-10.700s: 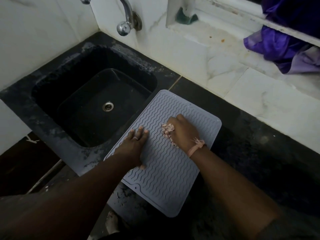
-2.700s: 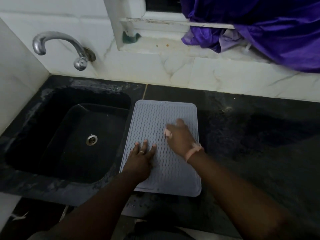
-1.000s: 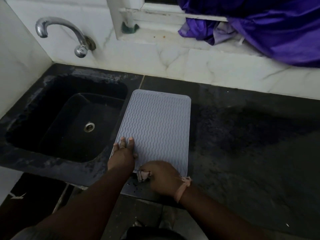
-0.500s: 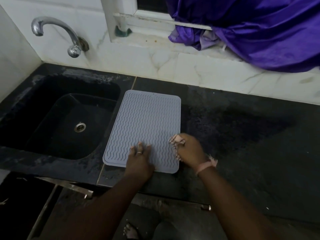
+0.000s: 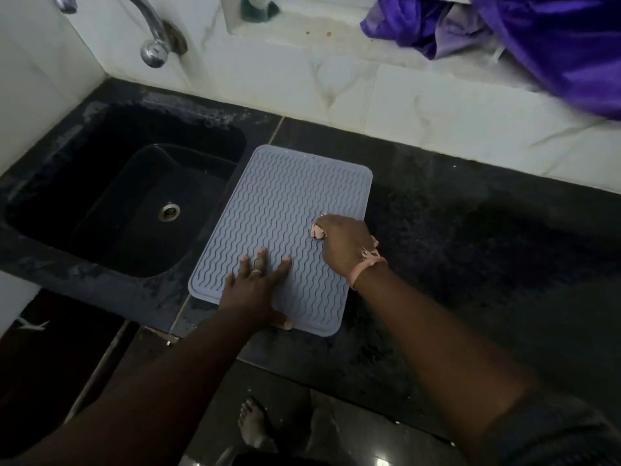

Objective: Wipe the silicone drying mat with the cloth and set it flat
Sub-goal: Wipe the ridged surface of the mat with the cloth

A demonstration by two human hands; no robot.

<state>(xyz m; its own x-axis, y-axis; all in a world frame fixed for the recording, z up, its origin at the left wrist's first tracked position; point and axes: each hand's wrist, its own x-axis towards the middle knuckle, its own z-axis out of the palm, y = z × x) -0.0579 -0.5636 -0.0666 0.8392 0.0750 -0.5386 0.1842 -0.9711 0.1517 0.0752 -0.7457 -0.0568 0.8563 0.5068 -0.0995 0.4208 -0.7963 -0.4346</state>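
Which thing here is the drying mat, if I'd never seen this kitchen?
Find the black sink set into the dark counter. Just right of it a flat rectangle lies on the counter, under both hands: the drying mat. It alone is pale grey and ribbed with wavy lines.

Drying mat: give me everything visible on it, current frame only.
The mat is a pale grey-blue rectangle with rounded corners, a raised rim and wavy ridges, and looks like soft silicone. It lies flat on the dark counter, its left edge along the sink; its near left corner sits on the sink's surround. The left hand presses on its near part with fingers spread. The right hand grips a small pinkish cloth against its right side.
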